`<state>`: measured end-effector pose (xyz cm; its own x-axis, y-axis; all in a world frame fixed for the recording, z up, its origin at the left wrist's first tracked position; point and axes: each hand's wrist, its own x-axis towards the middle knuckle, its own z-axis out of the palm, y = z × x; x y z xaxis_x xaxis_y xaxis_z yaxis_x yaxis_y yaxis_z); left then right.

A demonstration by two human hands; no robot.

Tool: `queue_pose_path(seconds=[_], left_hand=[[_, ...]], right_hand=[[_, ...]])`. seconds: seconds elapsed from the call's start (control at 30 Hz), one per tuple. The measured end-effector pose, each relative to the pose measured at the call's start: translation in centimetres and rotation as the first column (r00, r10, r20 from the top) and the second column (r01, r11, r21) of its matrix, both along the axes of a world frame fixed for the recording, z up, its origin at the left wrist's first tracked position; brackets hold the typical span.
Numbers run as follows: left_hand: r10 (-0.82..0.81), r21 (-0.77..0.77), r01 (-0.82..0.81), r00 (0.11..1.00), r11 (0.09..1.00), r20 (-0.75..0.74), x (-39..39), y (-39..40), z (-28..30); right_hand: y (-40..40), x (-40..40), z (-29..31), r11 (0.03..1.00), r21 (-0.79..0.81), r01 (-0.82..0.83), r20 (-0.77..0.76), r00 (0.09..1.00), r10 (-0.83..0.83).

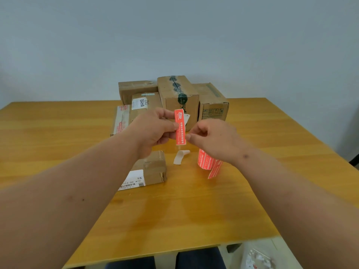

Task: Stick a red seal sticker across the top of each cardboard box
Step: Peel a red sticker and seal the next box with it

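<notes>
Left hand (155, 129) pinches the red sticker (180, 127) along its left edge, holding it in the air above the small box (153, 167). Right hand (211, 138), fingers curled, nips at the sticker's lower right edge, probably working the backing. The strip hangs upright, long axis vertical, printed face toward the camera. It looks thin, floppy and tacky, so I'd hold it by the ends. Right of the small box lie a curled backing strip (179, 157) and the sticker roll (208, 162); behind stand more boxes (178, 98).
</notes>
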<state>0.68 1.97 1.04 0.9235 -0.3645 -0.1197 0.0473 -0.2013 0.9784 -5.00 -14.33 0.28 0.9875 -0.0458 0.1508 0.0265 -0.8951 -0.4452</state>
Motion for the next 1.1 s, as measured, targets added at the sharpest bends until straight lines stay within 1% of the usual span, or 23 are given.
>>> queue_pose_path(seconds=[0.07,0.13,0.3,0.47,0.57,0.6,0.67,0.7,0.73,0.77,0.8,0.9,1.0,1.1], left_hand=[[0.017,-0.053,-0.019,1.0,0.998,-0.025,-0.1,0.7,0.2],[0.026,-0.074,-0.029,0.999,0.997,-0.038,-0.2,1.5,0.4],[0.03,-0.129,-0.038,0.998,0.991,-0.062,-0.5,3.6,0.6],[0.043,-0.144,-0.055,0.996,0.988,-0.083,-0.5,5.8,0.5],[0.066,-0.08,-0.073,0.994,0.994,-0.087,-0.6,6.9,0.5],[0.08,-0.018,-0.081,0.995,0.997,-0.063,-0.7,7.1,0.5],[0.105,0.143,-0.108,0.994,0.984,0.03,-0.6,7.6,0.2],[0.114,0.182,-0.126,0.991,0.975,0.074,-0.6,7.8,0.1],[0.127,0.183,-0.144,0.987,0.973,0.103,-0.4,8.0,0.0],[0.144,0.158,-0.161,0.983,0.974,0.112,-0.3,8.2,-0.1],[0.166,0.11,-0.176,0.982,0.978,0.091,-0.1,8.4,-0.1],[0.203,-0.052,-0.205,0.978,0.977,-0.043,0.1,9.0,-0.2],[0.207,-0.159,-0.227,0.969,0.961,-0.132,0.3,9.3,-0.5],[0.19,-0.246,-0.235,0.962,0.94,-0.194,0.4,9.4,-0.6]], right_hand=[[0.7,-0.3,0.3,0.992,0.119,-0.044,-0.036,0.998,0.049],[1.3,-0.8,0.8,0.971,0.227,-0.078,-0.043,0.995,0.091],[3.2,-1.1,1.8,0.939,0.329,-0.104,-0.007,0.994,0.112],[5.0,-0.8,2.1,0.927,0.352,-0.125,-0.018,0.99,0.141],[6.0,-0.5,2.0,0.916,0.385,-0.113,-0.051,0.988,0.144],[6.4,-0.4,2.0,0.912,0.395,-0.109,-0.059,0.988,0.144],[6.9,-0.2,2.0,0.909,0.405,-0.1,-0.064,0.988,0.137],[7.1,-0.1,2.0,0.908,0.409,-0.096,-0.064,0.989,0.134],[7.2,0.0,2.0,0.907,0.411,-0.092,-0.066,0.989,0.13],[7.3,0.1,1.9,0.908,0.411,-0.086,-0.07,0.99,0.125],[7.5,0.3,1.9,0.91,0.408,-0.08,-0.075,0.99,0.121],[7.7,0.9,1.5,0.91,0.411,-0.051,-0.082,0.992,0.093],[7.6,1.4,1.0,0.899,0.437,-0.01,-0.086,0.995,0.053],[7.5,1.7,0.6,0.884,0.467,-0.003,-0.171,0.981,0.094]])
